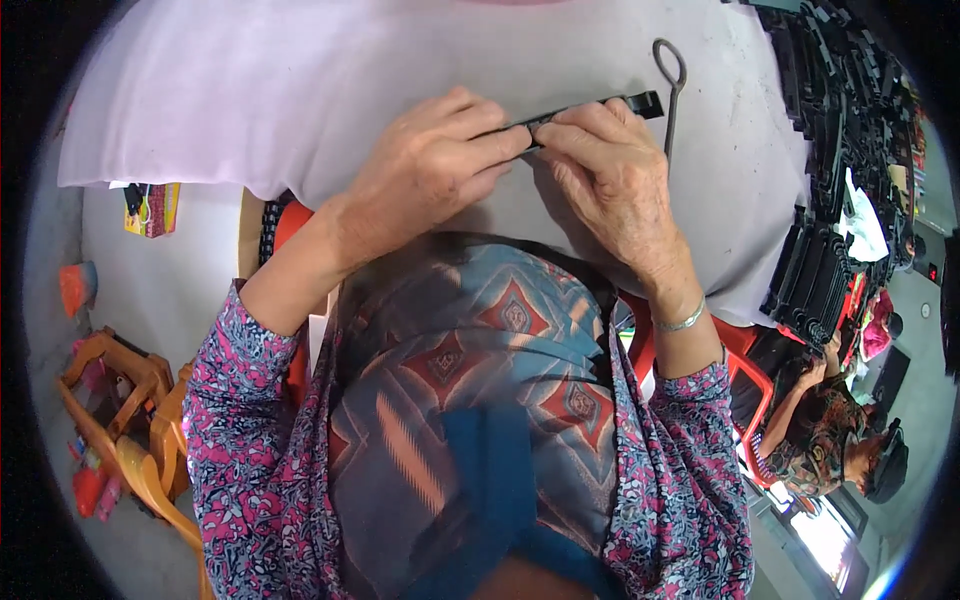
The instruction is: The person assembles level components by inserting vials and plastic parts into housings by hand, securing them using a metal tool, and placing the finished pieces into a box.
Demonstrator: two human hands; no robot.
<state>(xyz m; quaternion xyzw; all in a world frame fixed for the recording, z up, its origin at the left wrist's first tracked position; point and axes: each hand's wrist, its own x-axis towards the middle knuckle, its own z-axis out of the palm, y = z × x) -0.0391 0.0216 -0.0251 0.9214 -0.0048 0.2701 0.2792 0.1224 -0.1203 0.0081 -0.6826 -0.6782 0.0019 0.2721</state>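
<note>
Both my hands grip a narrow black strip-like part above the cloth-covered table. My left hand is closed around its left part, and the fingers hide most of that end. My right hand pinches it farther right, thumb and index finger meeting near the left fingertips. The part's right end sticks out past my right fingers and looks hooked or clip-shaped. Just beyond my right hand lies a metal rod with a looped end; its lower end runs behind that hand.
Piles of black strip-like parts line the table's right side, with a white bag among them. Another person in a dark cap sits at the right. A wooden chair and a red chair stand nearby.
</note>
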